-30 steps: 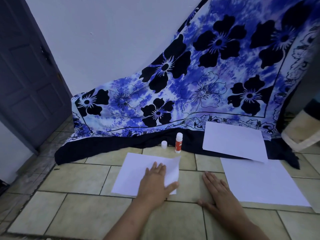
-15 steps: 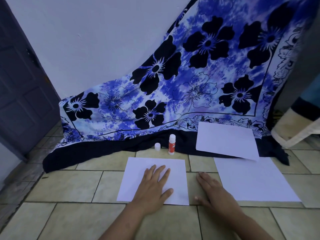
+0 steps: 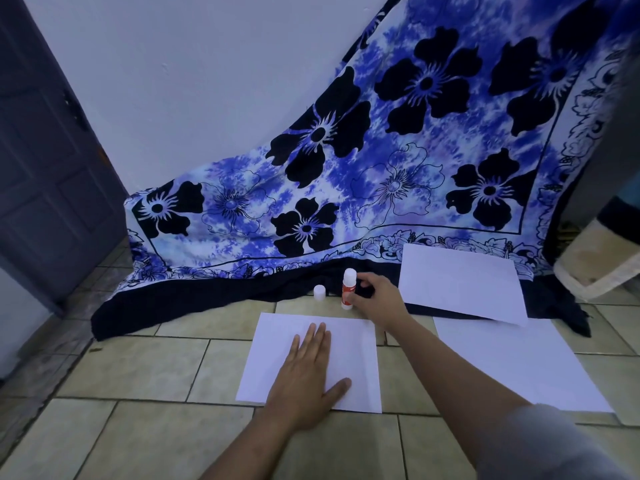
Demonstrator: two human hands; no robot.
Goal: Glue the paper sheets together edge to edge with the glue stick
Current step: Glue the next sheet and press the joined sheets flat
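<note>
Two hands were in view. The fingers of the right hand curled round the upright glue stick, thumb against its red label, taking it at mid-body. It stood on the floor at the dark hem of the cloth, with a small white cap just beside it on the left. The left hand lay flat with straight fingers, pressing the near sheet to the tiles and gripping nothing. A second sheet lay on the floor to the right, apart from the first. A third sheet rested on the cloth, its near edge reaching over the second's far edge. The stick looked light, rigid and smooth, so a mid-body pinch should lift it easily. The paper looked thin and limp, apt to slide on tile, and best pinned flat near the edge being glued.
</note>
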